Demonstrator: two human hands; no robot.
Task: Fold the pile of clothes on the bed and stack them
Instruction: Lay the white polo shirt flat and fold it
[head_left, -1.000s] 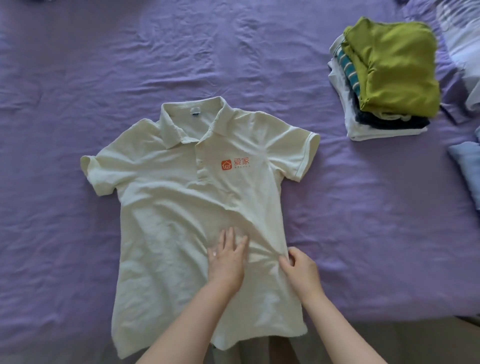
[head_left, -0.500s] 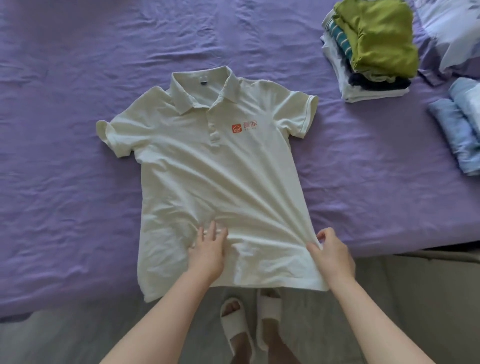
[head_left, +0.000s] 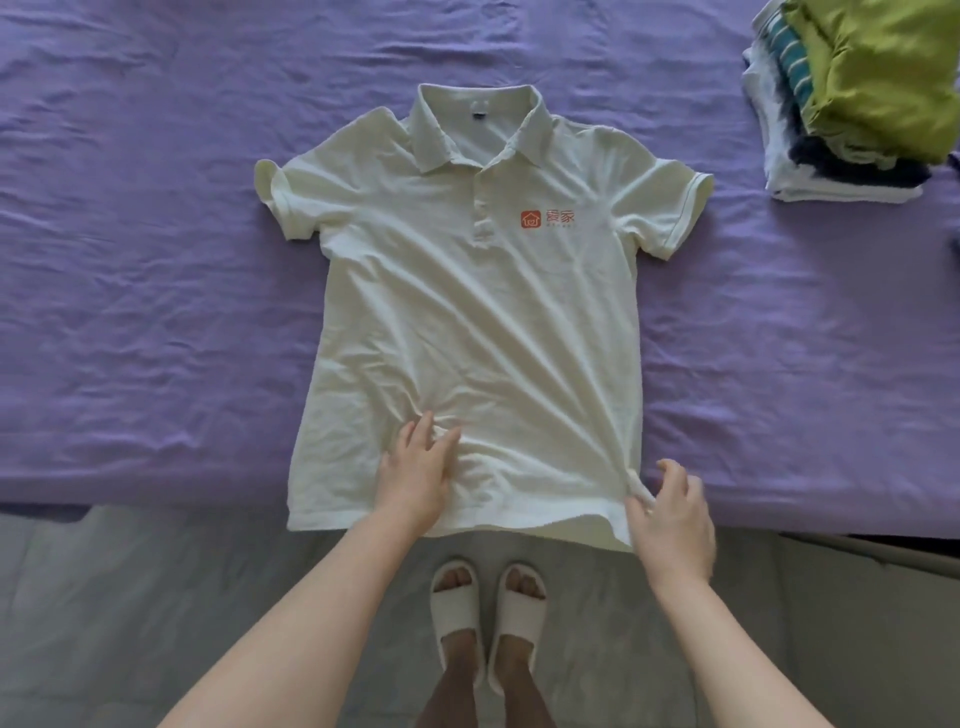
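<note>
White polo shirt (head_left: 467, 312), face-up on the bed (head_left: 156, 260) ahead of both hands: left hand (head_left: 415, 475) flat on the hem area, right hand (head_left: 670, 512) pinching the hem corner; smoothing step, sleeve fold judged next.

You are looking down on a bed (head_left: 156, 312) covered by a lilac-purple sheet (head_left: 779, 364), creased all over in shallow wrinkles, which fills the upper two-thirds of the view from edge to edge. Its near edge runs straight across, and below it you see a grey floor (head_left: 130, 623), smooth and evenly toned. Soft, even light falls over everything, with only faint shadow under the bed's edge.
</note>
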